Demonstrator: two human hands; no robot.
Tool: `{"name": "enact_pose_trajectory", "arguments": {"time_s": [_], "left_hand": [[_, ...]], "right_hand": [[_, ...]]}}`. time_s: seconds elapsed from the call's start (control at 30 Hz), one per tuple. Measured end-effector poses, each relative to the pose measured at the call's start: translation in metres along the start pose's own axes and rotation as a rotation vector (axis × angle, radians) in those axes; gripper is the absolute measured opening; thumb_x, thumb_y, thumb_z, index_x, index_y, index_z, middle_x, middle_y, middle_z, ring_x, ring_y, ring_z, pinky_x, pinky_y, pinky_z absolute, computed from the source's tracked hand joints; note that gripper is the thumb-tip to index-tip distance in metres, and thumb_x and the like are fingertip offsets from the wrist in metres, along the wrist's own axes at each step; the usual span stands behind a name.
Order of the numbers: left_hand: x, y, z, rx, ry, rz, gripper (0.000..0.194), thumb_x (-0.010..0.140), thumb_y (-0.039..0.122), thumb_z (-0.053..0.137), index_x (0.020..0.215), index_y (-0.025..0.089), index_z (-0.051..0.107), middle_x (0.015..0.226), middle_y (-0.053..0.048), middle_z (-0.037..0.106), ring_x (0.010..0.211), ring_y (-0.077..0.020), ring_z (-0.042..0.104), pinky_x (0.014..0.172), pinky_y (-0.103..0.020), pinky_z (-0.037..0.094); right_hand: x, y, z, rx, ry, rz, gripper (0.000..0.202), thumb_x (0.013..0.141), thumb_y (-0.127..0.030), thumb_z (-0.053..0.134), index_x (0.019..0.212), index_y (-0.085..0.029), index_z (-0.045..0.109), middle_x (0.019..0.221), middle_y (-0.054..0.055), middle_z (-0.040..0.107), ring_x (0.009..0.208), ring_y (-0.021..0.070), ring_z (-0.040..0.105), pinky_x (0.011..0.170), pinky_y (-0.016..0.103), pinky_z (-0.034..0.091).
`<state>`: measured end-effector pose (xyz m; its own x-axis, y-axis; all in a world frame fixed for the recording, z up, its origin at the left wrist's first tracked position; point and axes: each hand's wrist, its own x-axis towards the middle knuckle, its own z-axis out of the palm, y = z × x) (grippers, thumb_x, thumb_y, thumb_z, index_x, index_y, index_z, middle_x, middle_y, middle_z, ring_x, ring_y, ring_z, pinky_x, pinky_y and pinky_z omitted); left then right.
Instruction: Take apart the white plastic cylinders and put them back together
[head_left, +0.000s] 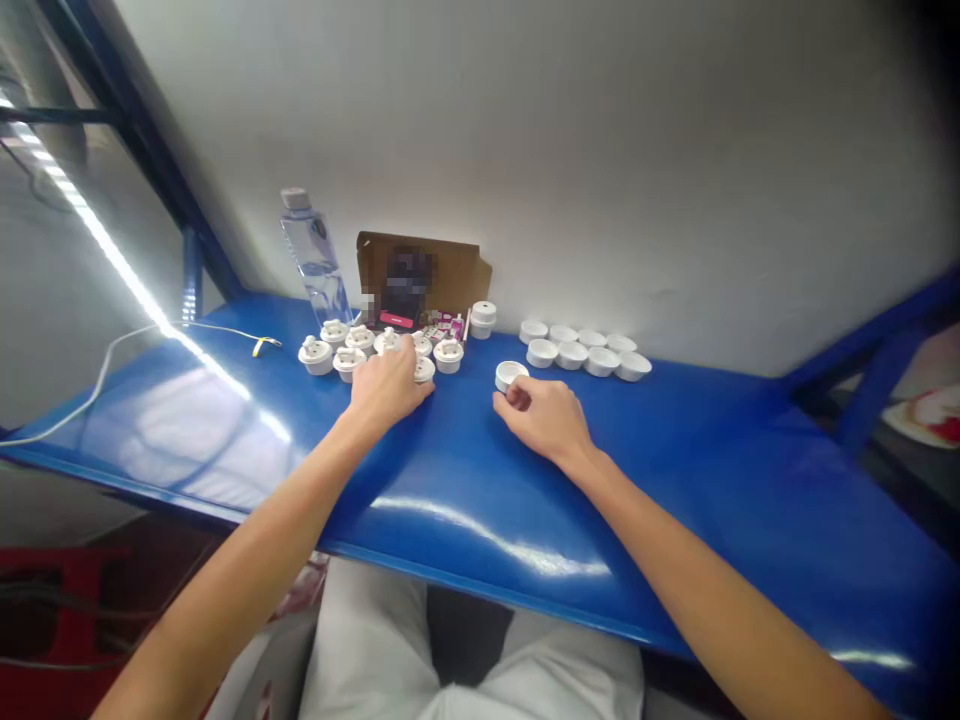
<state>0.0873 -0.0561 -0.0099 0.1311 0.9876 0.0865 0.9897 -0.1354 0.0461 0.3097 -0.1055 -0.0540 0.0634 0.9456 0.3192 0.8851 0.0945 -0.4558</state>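
Note:
My left hand (388, 384) reaches into a cluster of white round plastic fittings with raised parts on top. Its thumb and fingers close round a fitting (424, 370) at the cluster's near right side, hiding part of it. Beside it stands another fitting (448, 355). My right hand (546, 412) is curled at the near side of a shallow white round cup (511, 373), thumb and forefinger against its lower edge. Several similar white cups (571, 354) sit in two rows beyond this hand, their hollow sides up.
A clear water bottle (316, 255) and an open cardboard box (450, 270) stand along the wall. One capped white piece (483, 319) is beside the box. A white cable (105, 370) crosses the left of the blue table (465, 490). Blue frame posts (885, 370) flank it.

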Motion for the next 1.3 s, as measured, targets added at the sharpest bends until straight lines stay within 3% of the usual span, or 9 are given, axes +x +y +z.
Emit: {"name": "enact_pose_trajectory", "arguments": {"time_s": [0.17,0.33,0.57,0.67,0.8,1.0,1.07,1.13,1.3], "left_hand": [[0.0,-0.001,0.0,-0.024,0.015,0.011,0.059,0.087,0.048,0.058,0.135,0.018,0.044,0.117,-0.021,0.071,0.108,-0.0411,0.07,0.086,-0.046,0.053],[-0.001,-0.002,0.0,-0.077,0.035,0.025,0.06,0.085,0.051,0.061,0.133,0.017,0.045,0.113,-0.022,0.072,0.105,-0.0433,0.07,0.084,-0.048,0.052],[-0.003,0.0,-0.003,-0.092,0.033,0.029,0.063,0.087,0.053,0.059,0.137,0.018,0.044,0.115,-0.022,0.071,0.108,-0.0432,0.069,0.087,-0.048,0.051],[-0.003,0.0,-0.004,-0.111,0.041,0.034,0.064,0.087,0.053,0.059,0.137,0.017,0.044,0.115,-0.022,0.071,0.107,-0.0427,0.07,0.088,-0.048,0.051],[-0.003,0.002,-0.002,-0.156,0.11,0.061,0.062,0.088,0.053,0.058,0.137,0.016,0.045,0.101,-0.018,0.073,0.097,-0.0391,0.072,0.082,-0.043,0.051],[-0.003,0.007,0.009,-0.292,0.192,0.333,0.041,0.095,0.049,0.052,0.125,0.021,0.055,0.077,-0.005,0.069,0.077,-0.0282,0.07,0.074,-0.034,0.047],[-0.004,0.008,0.013,-0.329,0.17,0.438,0.033,0.095,0.046,0.052,0.118,0.023,0.059,0.073,-0.003,0.067,0.074,-0.0253,0.068,0.072,-0.033,0.045],[-0.005,0.01,0.018,-0.357,0.138,0.5,0.029,0.095,0.043,0.054,0.114,0.023,0.061,0.072,-0.002,0.066,0.072,-0.0237,0.067,0.07,-0.032,0.045],[-0.01,0.014,0.026,-0.463,0.052,0.607,0.036,0.089,0.044,0.063,0.117,0.022,0.059,0.083,-0.004,0.068,0.074,-0.0239,0.066,0.068,-0.032,0.046]], "right_hand": [[0.003,0.007,0.005,0.002,-0.001,-0.009,0.019,0.086,-0.04,0.061,0.077,-0.025,0.068,0.074,0.002,0.073,0.07,0.0215,0.067,0.063,0.031,0.04],[0.003,0.011,0.012,0.103,0.065,-0.079,0.022,0.086,-0.036,0.062,0.101,-0.024,0.071,0.109,0.006,0.076,0.066,0.0184,0.065,0.066,0.035,0.047],[-0.001,0.009,0.014,0.067,0.022,-0.084,0.016,0.086,-0.034,0.061,0.093,-0.024,0.072,0.091,0.004,0.074,0.069,0.0202,0.064,0.065,0.034,0.047],[0.002,0.01,0.016,0.087,0.012,-0.11,0.016,0.087,-0.032,0.06,0.093,-0.024,0.071,0.097,0.005,0.074,0.071,0.0201,0.065,0.069,0.036,0.051],[0.03,0.011,0.021,0.102,0.102,-0.234,0.03,0.086,-0.028,0.058,0.114,-0.02,0.068,0.133,0.013,0.065,0.104,0.0281,0.069,0.093,0.043,0.055],[0.11,0.008,0.035,-0.062,0.073,-0.303,0.081,0.079,-0.018,0.061,0.156,-0.012,0.036,0.164,0.02,0.036,0.15,0.0401,0.034,0.118,0.06,0.034],[0.125,0.01,0.039,-0.082,-0.011,-0.315,0.086,0.077,-0.017,0.063,0.158,-0.013,0.033,0.165,0.019,0.036,0.153,0.0414,0.028,0.119,0.063,0.031],[0.126,0.011,0.041,-0.066,-0.025,-0.326,0.079,0.076,-0.016,0.062,0.153,-0.013,0.04,0.158,0.02,0.045,0.149,0.0419,0.035,0.118,0.062,0.034],[0.073,0.007,0.026,0.034,0.12,-0.29,0.045,0.087,-0.027,0.057,0.13,-0.017,0.058,0.126,0.018,0.06,0.114,0.0355,0.062,0.1,0.051,0.051]]}}
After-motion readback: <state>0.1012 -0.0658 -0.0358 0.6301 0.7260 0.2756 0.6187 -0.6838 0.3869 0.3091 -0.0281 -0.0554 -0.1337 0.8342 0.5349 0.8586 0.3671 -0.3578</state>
